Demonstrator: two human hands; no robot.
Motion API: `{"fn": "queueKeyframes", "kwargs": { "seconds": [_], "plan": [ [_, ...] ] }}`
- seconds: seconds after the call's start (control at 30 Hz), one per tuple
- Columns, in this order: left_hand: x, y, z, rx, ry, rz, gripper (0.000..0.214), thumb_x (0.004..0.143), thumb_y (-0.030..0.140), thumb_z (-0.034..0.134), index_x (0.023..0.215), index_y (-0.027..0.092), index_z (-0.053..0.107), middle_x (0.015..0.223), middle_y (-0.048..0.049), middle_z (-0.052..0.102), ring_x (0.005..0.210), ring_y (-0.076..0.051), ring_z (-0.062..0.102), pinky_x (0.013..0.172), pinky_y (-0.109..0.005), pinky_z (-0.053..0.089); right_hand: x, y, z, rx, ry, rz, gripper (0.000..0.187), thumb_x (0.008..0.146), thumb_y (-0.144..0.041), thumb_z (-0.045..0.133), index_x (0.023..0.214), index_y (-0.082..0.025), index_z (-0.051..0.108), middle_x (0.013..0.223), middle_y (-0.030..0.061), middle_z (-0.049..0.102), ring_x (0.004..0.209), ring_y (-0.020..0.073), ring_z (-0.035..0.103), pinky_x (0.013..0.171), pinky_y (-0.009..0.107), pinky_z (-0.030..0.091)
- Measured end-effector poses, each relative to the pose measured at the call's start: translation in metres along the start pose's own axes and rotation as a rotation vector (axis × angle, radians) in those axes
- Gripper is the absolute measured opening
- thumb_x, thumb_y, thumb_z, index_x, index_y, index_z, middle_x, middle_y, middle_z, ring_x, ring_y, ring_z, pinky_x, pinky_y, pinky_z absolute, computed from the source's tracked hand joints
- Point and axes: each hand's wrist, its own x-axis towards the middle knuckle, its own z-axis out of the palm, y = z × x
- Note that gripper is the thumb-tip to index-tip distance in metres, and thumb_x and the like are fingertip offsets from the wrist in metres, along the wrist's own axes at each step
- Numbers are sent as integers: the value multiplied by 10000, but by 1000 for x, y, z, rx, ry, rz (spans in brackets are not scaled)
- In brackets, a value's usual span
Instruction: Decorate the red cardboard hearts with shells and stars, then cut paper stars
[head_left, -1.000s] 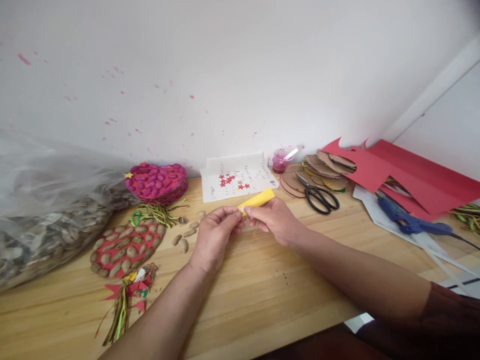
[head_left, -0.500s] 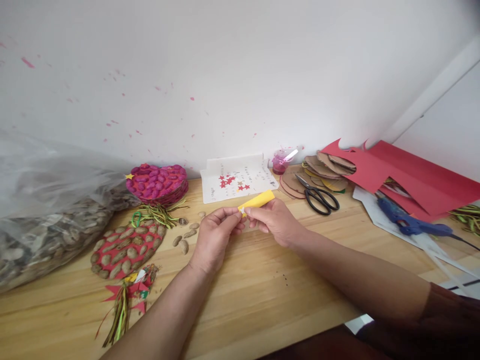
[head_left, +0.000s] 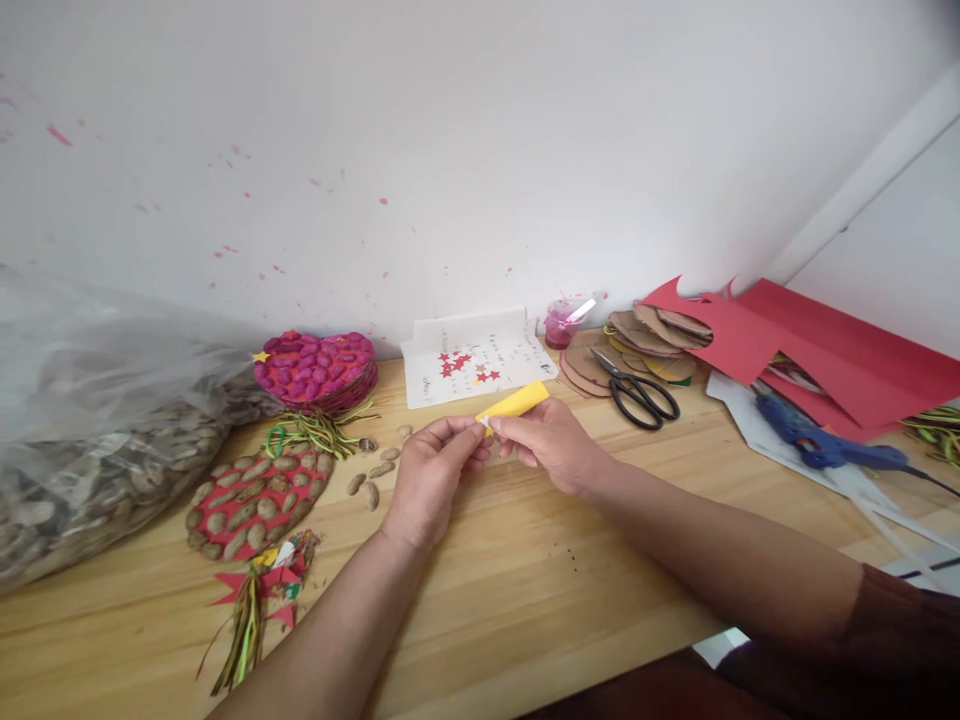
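Observation:
A folded strip of yellow paper (head_left: 517, 402) is held over the wooden table (head_left: 517, 600), pointing up and right. My left hand (head_left: 431, 475) pinches its near end with thumb and fingertips. My right hand (head_left: 551, 445) is closed around the strip from the right, its fingertips meeting the left hand's at the paper's end. A white sheet (head_left: 472, 365) with small red stars lies flat just behind the hands.
Black scissors (head_left: 637, 392) rest on brown card discs (head_left: 652, 340) at back right. Red paper (head_left: 810, 350) and a blue glue gun (head_left: 825, 440) lie far right. A pink shell heart (head_left: 315, 365), a red shell strawberry (head_left: 251, 500), loose shells (head_left: 369, 478) and a plastic bag (head_left: 90, 440) sit left.

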Motion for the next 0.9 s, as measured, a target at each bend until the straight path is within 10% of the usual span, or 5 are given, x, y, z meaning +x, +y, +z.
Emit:
{"fn": "queueKeyframes", "kwargs": {
  "seconds": [0.9],
  "plan": [
    [2, -4, -3, -9, -20, 39, 236, 741, 357, 770, 752, 126, 722, 701, -42, 698, 632, -112, 593, 609, -215, 464, 1, 1, -2, -37, 13, 23, 188, 710, -326, 748, 672, -159, 670, 584, -1, 610, 512, 100, 502, 411, 211, 244]
  ]
}}
